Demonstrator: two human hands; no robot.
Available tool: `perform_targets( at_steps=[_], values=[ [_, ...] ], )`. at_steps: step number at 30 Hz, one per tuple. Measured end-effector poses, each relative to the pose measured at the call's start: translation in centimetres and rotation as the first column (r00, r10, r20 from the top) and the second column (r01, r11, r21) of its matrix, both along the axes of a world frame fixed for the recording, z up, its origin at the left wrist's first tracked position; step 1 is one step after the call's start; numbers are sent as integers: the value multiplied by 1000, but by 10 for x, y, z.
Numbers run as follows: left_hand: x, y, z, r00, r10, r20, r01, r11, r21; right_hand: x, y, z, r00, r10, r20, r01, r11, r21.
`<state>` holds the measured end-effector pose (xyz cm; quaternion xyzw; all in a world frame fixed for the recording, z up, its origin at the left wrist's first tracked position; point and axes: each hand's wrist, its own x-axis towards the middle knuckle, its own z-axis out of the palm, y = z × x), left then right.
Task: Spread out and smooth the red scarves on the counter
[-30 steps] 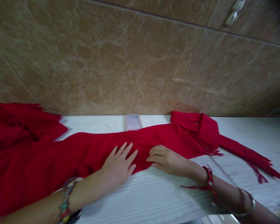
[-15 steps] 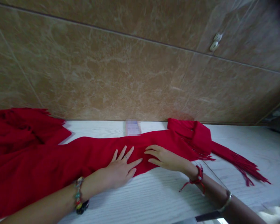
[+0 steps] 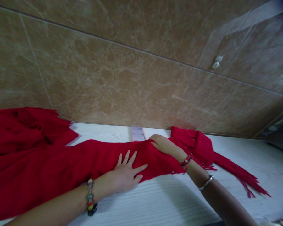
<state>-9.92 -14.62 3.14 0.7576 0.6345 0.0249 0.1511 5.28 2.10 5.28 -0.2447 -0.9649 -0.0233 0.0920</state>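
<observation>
The scarf [image 3: 68, 163], red and fringed, lies lengthwise on the worktop [image 3: 160, 201], close to the wall [image 3: 108, 78]. Its left part runs out of view, and whether the heap [image 3: 30, 125] behind it there belongs to the same piece cannot be told. At the right, folds and the forearm hide how the fringed ends are layered.

The left hand [image 3: 126, 175] lies palm down on the scarf near its front edge, fingers spread; the cloth beneath is covered. The right hand [image 3: 163, 145] reaches across to the far edge, fingers bent and close together. Their tips are hard to make out, so whether they pinch the cloth cannot be told.

A pale slab [image 3: 137, 134] sits between scarf and wall, its face pixelated and its near end meeting the cloth. A white fitting [image 3: 217, 62] on the wall is blurred; a dark object [image 3: 279, 131] at the right is cut off.
</observation>
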Motion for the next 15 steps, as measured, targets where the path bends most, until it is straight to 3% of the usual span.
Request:
perform_targets(
  at_steps=[8,15],
  values=[
    [-2,-1,-5,1000,-10,19,10,1000,9,-20,28,6,994,-24,109,39,991,-130],
    [-2,1,-7,999,-51,7,51,998,28,-21,46,1,991,-72,115,88,985,-145]
  ],
)
